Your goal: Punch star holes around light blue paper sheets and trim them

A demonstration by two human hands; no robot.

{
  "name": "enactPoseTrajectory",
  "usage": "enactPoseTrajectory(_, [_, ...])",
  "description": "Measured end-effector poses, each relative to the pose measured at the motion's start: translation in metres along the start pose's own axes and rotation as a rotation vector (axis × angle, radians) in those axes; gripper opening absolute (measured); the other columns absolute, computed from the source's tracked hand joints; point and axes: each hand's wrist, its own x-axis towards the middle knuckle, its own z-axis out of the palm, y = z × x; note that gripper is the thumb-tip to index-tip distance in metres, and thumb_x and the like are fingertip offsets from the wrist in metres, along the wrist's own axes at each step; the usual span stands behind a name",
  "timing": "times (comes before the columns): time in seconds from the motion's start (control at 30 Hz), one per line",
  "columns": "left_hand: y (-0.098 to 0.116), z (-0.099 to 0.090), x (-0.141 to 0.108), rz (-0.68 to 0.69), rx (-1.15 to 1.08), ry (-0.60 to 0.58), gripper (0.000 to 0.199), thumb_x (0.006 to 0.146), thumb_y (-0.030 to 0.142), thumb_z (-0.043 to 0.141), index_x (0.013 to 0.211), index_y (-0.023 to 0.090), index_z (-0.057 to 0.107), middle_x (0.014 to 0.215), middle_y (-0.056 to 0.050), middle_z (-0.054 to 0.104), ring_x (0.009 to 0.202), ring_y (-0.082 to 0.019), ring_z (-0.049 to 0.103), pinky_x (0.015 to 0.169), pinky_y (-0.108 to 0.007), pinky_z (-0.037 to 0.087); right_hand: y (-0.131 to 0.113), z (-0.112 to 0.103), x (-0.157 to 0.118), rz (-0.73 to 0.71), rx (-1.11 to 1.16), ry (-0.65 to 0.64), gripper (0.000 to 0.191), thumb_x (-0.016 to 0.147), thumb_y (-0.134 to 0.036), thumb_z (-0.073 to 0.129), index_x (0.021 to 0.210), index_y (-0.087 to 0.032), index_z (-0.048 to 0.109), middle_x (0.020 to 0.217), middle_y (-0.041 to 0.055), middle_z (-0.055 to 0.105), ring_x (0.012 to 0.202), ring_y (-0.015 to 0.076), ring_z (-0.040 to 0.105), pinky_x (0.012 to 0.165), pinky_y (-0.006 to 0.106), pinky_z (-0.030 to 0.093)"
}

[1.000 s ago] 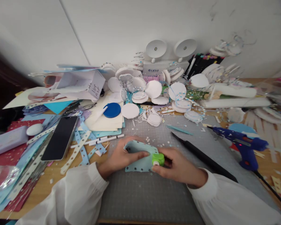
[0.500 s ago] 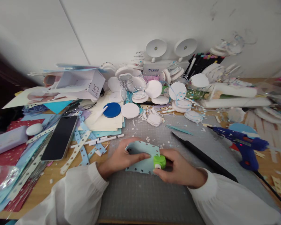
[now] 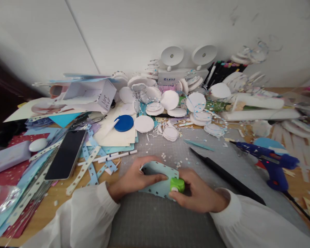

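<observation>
Near: one left hand (image 3: 135, 178), one right hand (image 3: 199, 192), one green punch (image 3: 177, 185), one pale blue sheet (image 3: 158, 187). On the right: one glue gun (image 3: 270, 157) and one long black tool (image 3: 224, 173). On the left: one black-screened phone (image 3: 65, 155), one dark blue disc (image 3: 124, 124), and at least two white pens (image 3: 122, 155). Far: two round lamps (image 3: 172, 55) and more than a dozen white discs (image 3: 169, 100), too crowded to count exactly.

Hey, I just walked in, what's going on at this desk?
A person's left hand holds a curved sheet of light blue paper, while the right hand grips a green punch at its edge. Small dark shapes that look like punched holes line the paper's edges. Tiny scraps lie on the grey mat. A glue gun lies off to the right, and a phone to the left.
</observation>
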Motion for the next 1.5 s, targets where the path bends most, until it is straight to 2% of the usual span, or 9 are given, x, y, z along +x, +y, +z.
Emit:
enactPoseTrajectory(0.2, [0.0, 0.0, -0.001, -0.02, -0.015, -0.049, 0.025, 0.07, 0.036, 0.073, 0.083, 0.016, 0.068, 0.077, -0.002, 0.066, 0.07, -0.016, 0.06, 0.061, -0.023, 0.05, -0.001, 0.002, -0.001, -0.049, 0.102, -0.017, 0.022, 0.079, -0.029, 0.05, 0.063, -0.021, 0.037, 0.056, -0.0057, 0.035, 0.05, 0.0088, 0.031, 0.048, 0.023, 0.026])
enactPoseTrajectory(0.33, [0.0, 0.001, -0.001, -0.04, -0.05, -0.021, 0.03, 0.064, 0.033, 0.077, 0.087, 0.015, 0.067, 0.08, -0.003, 0.068, 0.073, -0.017, 0.061, 0.063, -0.024, 0.051, -0.004, 0.002, 0.0, -0.08, 0.179, -0.038, 0.023, 0.08, -0.032, 0.047, 0.063, -0.021, 0.036, 0.057, -0.0047, 0.036, 0.051, 0.0097, 0.033, 0.049, 0.024, 0.028])
enactPoseTrajectory(0.53, [-0.004, 0.001, -0.002, -0.184, -0.267, -0.098, 0.024, 0.072, 0.035, 0.071, 0.084, 0.015, 0.068, 0.077, -0.002, 0.07, 0.063, -0.014, 0.062, 0.055, -0.022, 0.051, 0.002, 0.002, -0.001, -0.039, 0.069, 0.13, 0.023, 0.079, -0.029, 0.05, 0.062, -0.021, 0.037, 0.056, -0.005, 0.035, 0.05, 0.0095, 0.032, 0.047, 0.024, 0.028])
enactPoseTrajectory(0.67, [-0.003, 0.0, -0.001, -0.216, -0.328, -0.011, 0.026, 0.07, 0.037, 0.073, 0.082, 0.015, 0.065, 0.072, -0.001, 0.068, 0.057, -0.012, 0.06, 0.047, -0.02, 0.048, 0.004, 0.001, -0.002, 0.005, -0.013, 0.1, 0.024, 0.074, -0.029, 0.056, 0.061, -0.021, 0.038, 0.054, -0.0057, 0.034, 0.049, 0.009, 0.031, 0.045, 0.024, 0.025])
enactPoseTrajectory(0.77, [0.0, 0.0, 0.0, -0.242, -0.382, 0.003, 0.027, 0.07, 0.036, 0.073, 0.082, 0.014, 0.064, 0.068, -0.001, 0.067, 0.053, -0.011, 0.058, 0.045, -0.02, 0.047, 0.001, 0.0, -0.001, 0.008, -0.061, 0.055, 0.026, 0.074, -0.03, 0.056, 0.059, -0.021, 0.037, 0.053, -0.0057, 0.034, 0.049, 0.0091, 0.031, 0.047, 0.024, 0.026])
enactPoseTrajectory(0.93, [-0.001, 0.001, 0.0, -0.24, -0.369, -0.013, 0.025, 0.069, 0.034, 0.074, 0.079, 0.013, 0.064, 0.069, -0.002, 0.066, 0.054, -0.011, 0.057, 0.046, -0.02, 0.047, 0.0, 0.002, 0.0, -0.001, -0.072, 0.05, 0.029, 0.074, -0.03, 0.055, 0.057, -0.021, 0.034, 0.052, -0.0063, 0.033, 0.048, 0.0084, 0.03, 0.047, 0.024, 0.025])
enactPoseTrajectory(1.27, [-0.004, 0.0, 0.0, -0.19, -0.423, -0.08, 0.023, 0.07, 0.03, 0.073, 0.083, 0.013, 0.065, 0.078, -0.002, 0.068, 0.065, -0.013, 0.061, 0.059, -0.021, 0.05, -0.006, 0.001, -0.001, -0.122, 0.105, 0.011, 0.023, 0.076, -0.024, 0.048, 0.061, -0.021, 0.031, 0.055, -0.0051, 0.034, 0.051, 0.0096, 0.032, 0.05, 0.025, 0.027])
enactPoseTrajectory(1.37, [-0.004, -0.001, 0.0, -0.165, -0.422, -0.112, 0.023, 0.072, 0.029, 0.072, 0.088, 0.013, 0.066, 0.08, -0.002, 0.069, 0.066, -0.013, 0.061, 0.059, -0.021, 0.05, -0.007, -0.001, -0.001, -0.142, 0.125, 0.029, 0.024, 0.077, -0.026, 0.048, 0.06, -0.022, 0.031, 0.055, -0.005, 0.033, 0.051, 0.01, 0.032, 0.051, 0.025, 0.027])
enactPoseTrajectory(1.5, [-0.004, -0.003, 0.0, -0.144, -0.355, -0.092, 0.02, 0.074, 0.03, 0.07, 0.081, 0.012, 0.065, 0.075, -0.001, 0.066, 0.063, -0.011, 0.058, 0.058, -0.019, 0.048, -0.005, 0.0, 0.0, -0.099, 0.124, 0.099, 0.021, 0.08, -0.027, 0.047, 0.062, -0.021, 0.037, 0.056, -0.0049, 0.036, 0.051, 0.01, 0.033, 0.05, 0.024, 0.028])
